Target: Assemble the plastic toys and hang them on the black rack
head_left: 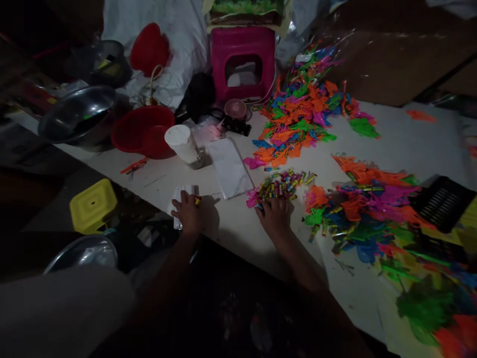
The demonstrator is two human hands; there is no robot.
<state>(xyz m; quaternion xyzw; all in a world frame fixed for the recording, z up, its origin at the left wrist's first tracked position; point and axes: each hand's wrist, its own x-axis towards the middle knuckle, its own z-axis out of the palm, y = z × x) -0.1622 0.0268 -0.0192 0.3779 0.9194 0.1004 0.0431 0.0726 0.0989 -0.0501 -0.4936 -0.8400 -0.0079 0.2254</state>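
Note:
On the near left edge of the white table, my left hand (189, 215) rests over a flat white piece (179, 193). A small yellow-and-red tube (198, 200) shows at its thumb side, seemingly pinched there. My right hand (276, 219) reaches into a heap of small colourful tubes (279, 185). Its thumb and fingers are apart over the near edge of that heap, with the fingertips partly hidden among the pieces. Just beyond and between my hands lies a flat white packet (230, 168).
A lidded white cup (184, 146), red basin (143, 132) and steel bowl (80, 114) stand at left. Behind are a pink fan (235, 109) and magenta stool (244, 37). Bright plastic pieces (294, 119) heap at right, near a black basket (445, 201).

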